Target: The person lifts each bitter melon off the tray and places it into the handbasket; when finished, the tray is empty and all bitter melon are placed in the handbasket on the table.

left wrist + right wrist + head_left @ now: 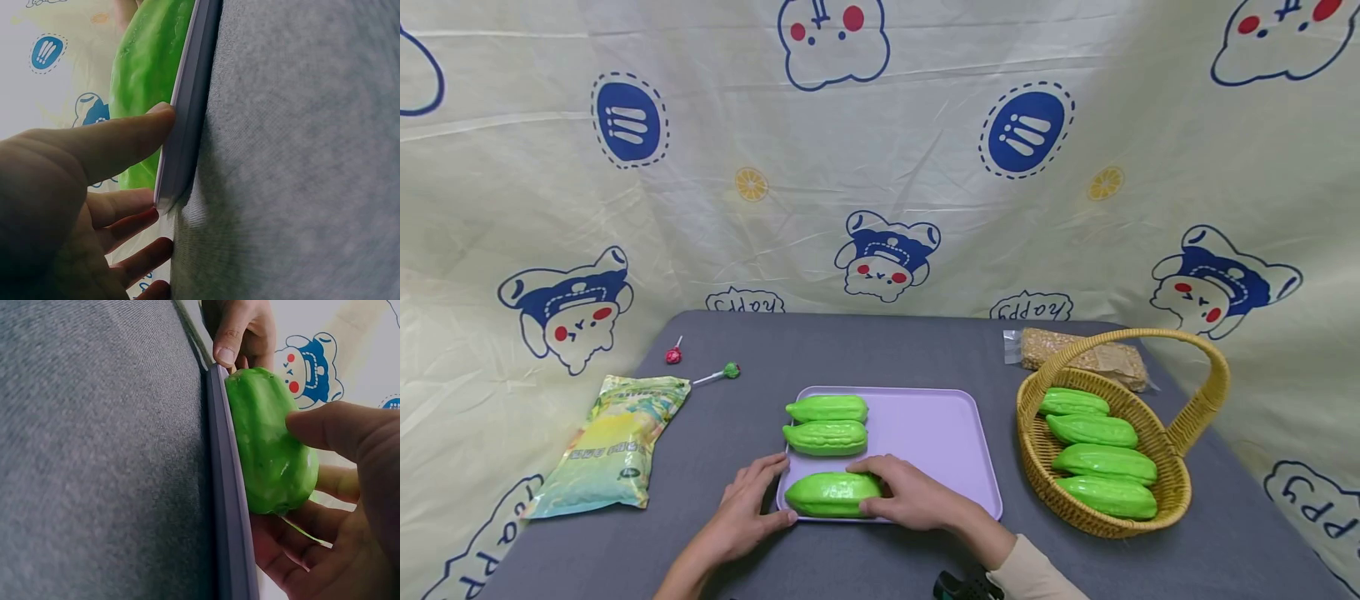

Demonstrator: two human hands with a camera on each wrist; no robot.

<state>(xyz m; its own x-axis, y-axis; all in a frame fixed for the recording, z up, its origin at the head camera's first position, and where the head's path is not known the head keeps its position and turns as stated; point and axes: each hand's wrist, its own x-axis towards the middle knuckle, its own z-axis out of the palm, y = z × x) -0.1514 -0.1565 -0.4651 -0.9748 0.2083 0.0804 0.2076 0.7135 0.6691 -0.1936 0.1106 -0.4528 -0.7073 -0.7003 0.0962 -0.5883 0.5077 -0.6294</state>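
Observation:
My right hand (917, 493) grips the right end of a glossy green ridged fruit (823, 495), thumb on the near side and fingers round the far side. The fruit lies lengthwise along the front rim of a lilac tray (932, 442). At the tray's front left corner is my left hand (747, 508); its thumb touches the front rim and its nearly straight fingers reach along the left side. Two more such fruits, an upper one (827, 408) and a lower one (825, 437), lie side by side at the tray's back left.
Right of the tray stands a wicker basket (1030, 467) with a tall handle, holding several green fruits (1103, 462). Behind it lies a clear packet of brown grains (1052, 346). On the left are a yellow-green bag (613, 442), a red lollipop (673, 356) and a green lollipop (731, 370).

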